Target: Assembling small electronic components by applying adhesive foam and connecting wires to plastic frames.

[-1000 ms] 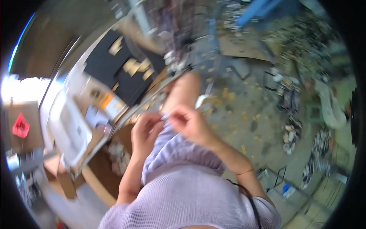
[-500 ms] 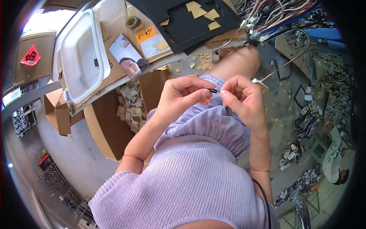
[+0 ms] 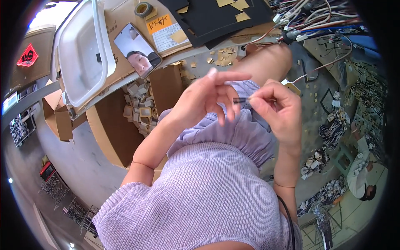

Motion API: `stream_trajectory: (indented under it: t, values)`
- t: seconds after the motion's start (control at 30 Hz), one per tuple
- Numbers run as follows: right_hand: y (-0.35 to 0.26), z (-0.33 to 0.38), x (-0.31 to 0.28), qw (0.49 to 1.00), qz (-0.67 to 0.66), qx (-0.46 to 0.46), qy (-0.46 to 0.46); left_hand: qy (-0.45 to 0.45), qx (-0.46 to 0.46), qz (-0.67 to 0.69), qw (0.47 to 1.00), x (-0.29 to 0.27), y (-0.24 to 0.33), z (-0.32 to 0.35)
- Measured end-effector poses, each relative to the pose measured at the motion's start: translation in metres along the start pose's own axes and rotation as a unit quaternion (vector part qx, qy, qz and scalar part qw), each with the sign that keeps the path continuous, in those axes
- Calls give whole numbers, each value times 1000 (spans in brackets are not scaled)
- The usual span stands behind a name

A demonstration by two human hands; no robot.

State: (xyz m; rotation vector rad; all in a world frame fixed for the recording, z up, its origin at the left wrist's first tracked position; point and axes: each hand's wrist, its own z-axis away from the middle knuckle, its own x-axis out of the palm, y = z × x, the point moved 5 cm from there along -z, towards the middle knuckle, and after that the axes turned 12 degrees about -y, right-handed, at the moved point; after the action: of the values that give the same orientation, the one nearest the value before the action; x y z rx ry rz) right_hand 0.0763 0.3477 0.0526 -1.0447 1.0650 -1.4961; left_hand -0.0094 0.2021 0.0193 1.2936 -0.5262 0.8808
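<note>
My right hand (image 3: 280,109) is closed in a pinch, thumb against fingers. A short, thin black piece (image 3: 239,100), perhaps wire ends, juts from its fingertips toward the left; its exact kind is too small to tell. Close by on the left, my left hand (image 3: 208,100) is open, fingers spread and thumb raised, with nothing visible in it. The tip of the black piece lies next to the left fingers; whether they touch is unclear. Behind the right hand shows a pale connector (image 3: 291,87) on a thin cable. Both hands are above my lap.
Along the far side a cardboard-topped table bears a white plastic tray (image 3: 109,62), a phone (image 3: 137,52), a tape roll (image 3: 143,9) and black sheets (image 3: 204,25). Wire bundles (image 3: 316,16) fill the far right. Below stands a carton (image 3: 104,133) of small white parts. Another person (image 3: 361,179) is at right.
My left hand has let go of the black piece and opened, its fingers spreading. My right hand has shifted slightly right, still pinching it. The view has tilted a little.
</note>
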Motion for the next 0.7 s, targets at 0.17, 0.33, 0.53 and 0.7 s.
stream_trajectory:
  t: [0.17,0.33,0.53,0.7]
  values:
    - [-30,-1,21,992,119,-14,-47,-297,34,359,884,25,-16,-2]
    - [-39,-4,22,981,190,-29,-6,-340,52,389,854,33,-17,-5]
    - [-45,-4,27,971,235,-34,14,-366,65,389,843,35,-15,-6]
    - [-45,-6,25,973,230,-28,12,-354,60,372,856,37,-14,-7]
